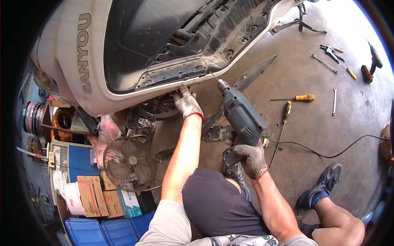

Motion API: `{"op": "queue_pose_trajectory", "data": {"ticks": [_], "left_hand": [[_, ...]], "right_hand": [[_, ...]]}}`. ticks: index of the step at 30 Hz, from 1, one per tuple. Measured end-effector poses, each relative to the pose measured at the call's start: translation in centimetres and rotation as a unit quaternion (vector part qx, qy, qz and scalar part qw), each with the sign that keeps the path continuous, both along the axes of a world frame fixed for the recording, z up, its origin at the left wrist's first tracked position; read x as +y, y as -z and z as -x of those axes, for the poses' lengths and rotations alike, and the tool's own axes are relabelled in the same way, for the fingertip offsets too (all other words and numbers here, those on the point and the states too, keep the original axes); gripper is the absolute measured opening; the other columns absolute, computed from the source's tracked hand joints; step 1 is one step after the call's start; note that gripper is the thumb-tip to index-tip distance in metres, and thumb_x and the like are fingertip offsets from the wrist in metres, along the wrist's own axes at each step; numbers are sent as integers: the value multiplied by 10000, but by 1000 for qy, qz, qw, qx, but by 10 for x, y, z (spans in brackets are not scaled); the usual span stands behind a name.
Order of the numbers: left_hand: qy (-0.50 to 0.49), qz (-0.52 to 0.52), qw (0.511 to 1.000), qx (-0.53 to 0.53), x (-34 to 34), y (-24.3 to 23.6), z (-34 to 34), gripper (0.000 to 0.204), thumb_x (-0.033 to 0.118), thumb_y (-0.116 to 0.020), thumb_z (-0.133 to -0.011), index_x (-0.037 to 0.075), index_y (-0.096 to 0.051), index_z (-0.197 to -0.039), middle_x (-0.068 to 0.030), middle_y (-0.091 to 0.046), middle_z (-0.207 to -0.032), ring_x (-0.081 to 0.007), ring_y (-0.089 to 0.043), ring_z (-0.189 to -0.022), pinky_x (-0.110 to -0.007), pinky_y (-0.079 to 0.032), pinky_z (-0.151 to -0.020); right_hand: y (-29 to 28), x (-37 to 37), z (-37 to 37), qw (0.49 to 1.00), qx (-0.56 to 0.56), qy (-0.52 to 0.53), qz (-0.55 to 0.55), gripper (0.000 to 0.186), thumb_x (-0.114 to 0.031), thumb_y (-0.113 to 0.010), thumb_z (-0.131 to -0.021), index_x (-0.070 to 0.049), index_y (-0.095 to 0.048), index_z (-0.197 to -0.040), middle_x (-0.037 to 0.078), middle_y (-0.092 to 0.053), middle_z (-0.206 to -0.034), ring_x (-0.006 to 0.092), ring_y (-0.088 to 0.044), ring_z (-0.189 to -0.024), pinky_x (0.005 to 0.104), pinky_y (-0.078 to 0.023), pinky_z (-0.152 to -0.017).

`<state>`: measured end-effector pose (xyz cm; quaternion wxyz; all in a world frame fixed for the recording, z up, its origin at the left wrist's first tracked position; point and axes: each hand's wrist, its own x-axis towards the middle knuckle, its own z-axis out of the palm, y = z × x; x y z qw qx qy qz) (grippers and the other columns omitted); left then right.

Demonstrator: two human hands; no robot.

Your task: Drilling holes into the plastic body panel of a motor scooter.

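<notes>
Grey concrete floor point(312, 82) carries scattered tools: a yellow-handled screwdriver point(296, 98), a second screwdriver point(286, 115), wrenches point(328, 61) toward the far right edge. At the left edge a standing fan point(128, 163) sits beside cardboard boxes point(92, 196), closed so their contents cannot be told, and blue crates point(111, 231) at the near left corner. A white vehicle body panel point(65, 61) hangs overhead. The left hand point(187, 103), gloved, presses its curled fingers against the panel's lower edge. The right hand point(251, 158), gloved, is closed around the grip of a grey-blue electric drill point(240, 117), whose bit touches that same edge just beside the left hand.
</notes>
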<state>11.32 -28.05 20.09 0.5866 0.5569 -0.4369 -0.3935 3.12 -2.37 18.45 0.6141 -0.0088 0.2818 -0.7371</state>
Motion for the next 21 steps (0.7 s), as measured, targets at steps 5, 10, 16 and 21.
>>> {"op": "queue_pose_trajectory", "data": {"ticks": [5,10,16,21], "left_hand": [[1,2,1000,-6,5,-3,4,621,446,-576,-977,75,-408,-1447,-60,-607,-1234,-189,-643,-1028,-243,-484,-691],[1,3,1000,-1,3,-3,3,612,444,-565,-983,80,-405,-1449,-60,-596,-1257,-195,-642,-1038,-239,-482,-691],[-3,3,1000,7,2,0,1,626,440,-583,-975,78,-394,-1448,-60,-593,-1268,-198,-643,-1050,-233,-479,-686],[1,1,1000,8,1,0,1,625,430,-588,-975,83,-387,-1455,-57,-603,-1256,-194,-648,-1037,-230,-480,-693]], "right_hand": [[-1,1,0,1000,-12,12,8,514,40,-600,-647,50,-612,-1161,117,-688,-999,202,-662,-877,309,-531,-746],[-1,-1,-1,1000,-4,10,-3,464,48,-612,-643,40,-625,-1107,95,-683,-957,184,-653,-851,306,-533,-738],[-2,-1,-3,999,13,10,-35,420,50,-626,-640,30,-641,-1059,71,-677,-905,175,-651,-798,307,-535,-716],[1,-2,-3,1000,2,13,-20,419,63,-619,-643,32,-646,-1060,80,-681,-915,180,-657,-805,310,-544,-730]]}}
